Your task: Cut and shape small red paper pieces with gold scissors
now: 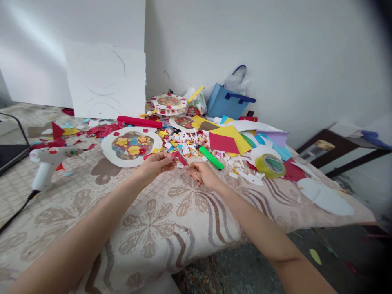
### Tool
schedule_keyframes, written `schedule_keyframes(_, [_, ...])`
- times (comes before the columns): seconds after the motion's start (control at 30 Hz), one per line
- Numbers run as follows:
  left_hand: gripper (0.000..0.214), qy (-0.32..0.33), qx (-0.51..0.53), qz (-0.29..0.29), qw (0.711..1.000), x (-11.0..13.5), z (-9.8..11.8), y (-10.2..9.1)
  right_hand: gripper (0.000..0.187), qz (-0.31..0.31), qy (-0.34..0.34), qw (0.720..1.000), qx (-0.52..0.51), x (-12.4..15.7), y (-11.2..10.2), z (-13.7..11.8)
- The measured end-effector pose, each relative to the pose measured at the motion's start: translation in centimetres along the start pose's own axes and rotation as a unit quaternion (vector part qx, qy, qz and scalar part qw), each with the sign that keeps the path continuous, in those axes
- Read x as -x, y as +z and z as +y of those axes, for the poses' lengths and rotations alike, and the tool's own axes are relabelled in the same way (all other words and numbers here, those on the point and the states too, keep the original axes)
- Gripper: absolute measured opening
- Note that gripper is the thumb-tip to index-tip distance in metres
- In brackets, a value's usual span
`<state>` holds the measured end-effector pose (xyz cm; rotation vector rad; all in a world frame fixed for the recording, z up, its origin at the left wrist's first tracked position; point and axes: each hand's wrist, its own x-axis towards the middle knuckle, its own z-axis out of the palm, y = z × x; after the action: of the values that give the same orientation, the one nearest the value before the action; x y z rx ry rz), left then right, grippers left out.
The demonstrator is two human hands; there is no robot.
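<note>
Left hand [157, 164] pinches a red paper strip [181, 158], right hand [204, 174] grips small scissors [196, 174] right at it: apparently mid-trim, and the next snip should call for steady paper.

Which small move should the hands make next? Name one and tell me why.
Probably a small snip into the red paper: the left hand pinches it, and the right hand grips what look like scissors right beside it. Whether the blades are open is too small to tell.
</note>
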<state>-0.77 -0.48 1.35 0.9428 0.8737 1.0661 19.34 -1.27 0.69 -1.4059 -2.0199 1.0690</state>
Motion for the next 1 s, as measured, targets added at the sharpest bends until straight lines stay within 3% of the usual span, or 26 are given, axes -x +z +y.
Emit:
schedule_keyframes(0.03, [0.019, -0.001, -0.005, 0.003, 1.0, 0.0, -0.1, 0.0, 0.043, 0.044, -0.012, 0.994, 0.098, -0.2, -0.4, 0.2])
schedule_keyframes(0.13, [0.02, -0.006, -0.03, 0.004, 1.0, 0.1, -0.5, 0.2, 0.031, 0.146, -0.009, 0.938, 0.313, -0.5, -1.5, 0.8])
schedule_keyframes(0.2, [0.021, -0.013, -0.043, -0.003, 0.999, 0.1, -0.8, 0.3, 0.025, 0.16, -0.001, 0.916, 0.369, -0.5, -2.0, 1.2])
schedule_keyframes(0.3, [0.02, -0.019, -0.044, -0.015, 0.999, 0.0, -1.2, 0.4, 0.021, 0.171, -0.019, 0.907, 0.385, -0.4, -2.2, 1.5])
schedule_keyframes(0.37, [0.019, -0.019, -0.031, -0.024, 0.999, 0.0, -1.5, 0.4, 0.017, 0.199, -0.056, 0.911, 0.358, -0.3, -2.2, 1.4])
schedule_keyframes(0.43, [0.018, -0.022, -0.011, -0.036, 0.999, 0.0, -1.6, 0.5, 0.014, 0.206, -0.108, 0.932, 0.278, -0.4, -1.9, 1.1])
schedule_keyframes(0.57, [0.018, -0.023, 0.011, -0.041, 0.999, 0.2, -1.8, 0.9, 0.018, 0.092, -0.151, 0.984, 0.018, -0.4, -0.7, 0.4])
schedule_keyframes(0.63, [0.019, -0.016, 0.007, -0.033, 0.999, 0.2, -1.8, 1.0, 0.021, 0.056, -0.141, 0.986, -0.065, -0.5, 0.0, 0.1])
schedule_keyframes(0.77, [0.024, -0.011, -0.029, -0.032, 0.999, 0.4, -1.8, 1.1, 0.019, 0.041, -0.103, 0.98, -0.163, -0.4, 0.8, -0.1])
schedule_keyframes(1.0, [0.029, -0.031, -0.042, -0.068, 0.996, 0.6, -1.6, 1.2, 0.018, 0.055, -0.058, 0.973, -0.216, -0.5, 0.2, -0.2])
